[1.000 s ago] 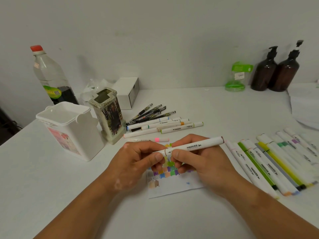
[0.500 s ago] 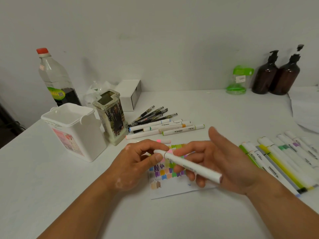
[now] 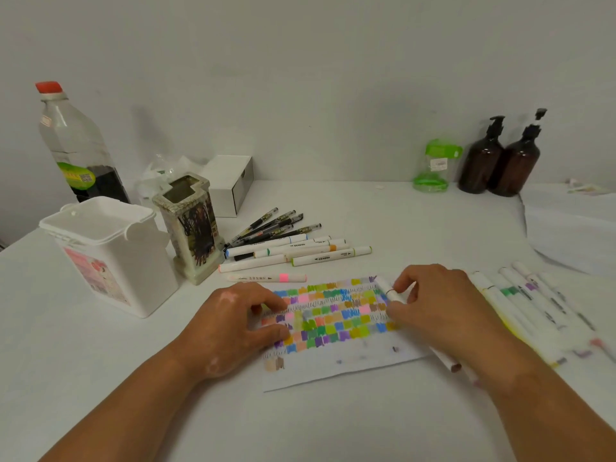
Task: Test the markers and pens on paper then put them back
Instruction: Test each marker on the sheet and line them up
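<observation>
A sheet of paper (image 3: 333,365) filled with coloured swatches lies in front of me. My left hand (image 3: 233,325) rests on its left edge with the fingers curled; anything inside them is hidden. My right hand (image 3: 443,308) grips a white marker (image 3: 388,288) over the paper's upper right corner, and its tip is hidden. More white markers (image 3: 300,253) and black pens (image 3: 273,228) lie behind the paper, with a pink-banded marker (image 3: 266,278) nearest it. A row of markers (image 3: 520,311) lies to the right.
A white lidded bin (image 3: 110,258) and a patterned pen holder (image 3: 193,228) stand at the left. Behind them are a bottle (image 3: 73,145) and a white box (image 3: 233,181). A green jar (image 3: 433,165) and two brown pump bottles (image 3: 480,161) stand by the wall.
My hands came apart. The right hand carried the marker to the paper's upper right corner, and the left hand dropped onto the paper's left edge, uncovering the swatches.
</observation>
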A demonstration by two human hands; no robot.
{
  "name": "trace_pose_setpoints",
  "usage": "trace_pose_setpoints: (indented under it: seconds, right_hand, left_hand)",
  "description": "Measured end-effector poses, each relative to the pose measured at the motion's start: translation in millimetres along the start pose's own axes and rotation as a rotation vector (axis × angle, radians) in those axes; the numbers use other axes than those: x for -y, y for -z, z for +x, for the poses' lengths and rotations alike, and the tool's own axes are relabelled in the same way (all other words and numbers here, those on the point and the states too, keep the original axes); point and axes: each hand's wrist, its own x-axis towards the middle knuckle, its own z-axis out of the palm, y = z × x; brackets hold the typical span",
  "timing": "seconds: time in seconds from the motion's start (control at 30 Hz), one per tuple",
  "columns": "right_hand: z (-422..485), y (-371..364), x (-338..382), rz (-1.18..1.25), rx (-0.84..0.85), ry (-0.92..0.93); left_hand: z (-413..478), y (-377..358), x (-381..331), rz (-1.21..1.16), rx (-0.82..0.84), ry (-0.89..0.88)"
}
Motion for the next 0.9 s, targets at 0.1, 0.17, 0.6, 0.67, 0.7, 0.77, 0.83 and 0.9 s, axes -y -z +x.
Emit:
trace_pose_setpoints:
  seconds: [0.1,0.17,0.6,0.67,0.7,0.77,0.83,0.9]
  right_hand:
    - [2,3,-12,-0.067,0.015,-0.078]
    - [2,5,-14,-0.088,0.008,-0.11]
    - [18,-25,67,-0.04,-0.023,0.395]
    - [28,-40,88,-0.109,0.007,0.491]
    - [34,-46,97,-0.139,0.002,0.518]
    - [42,-56,110,-0.193,-0.013,0.552]
    - [46,-63,117,-0.245,-0.012,0.573]
    - [48,-67,120,-0.282,0.002,0.577]
  left_hand:
    - [1,1,1,0.021,0.006,-0.004]
    - [1,2,2,0.006,0.011,0.0]
    - [2,3,11,-0.035,-0.007,0.03]
    - [2,3,12,-0.038,-0.008,0.037]
    - [2,2,13,-0.04,-0.007,0.039]
    - [2,2,13,-0.04,-0.001,0.038]
    - [3,2,14,-0.038,0.006,0.033]
    - [3,2,14,-0.034,0.006,0.029]
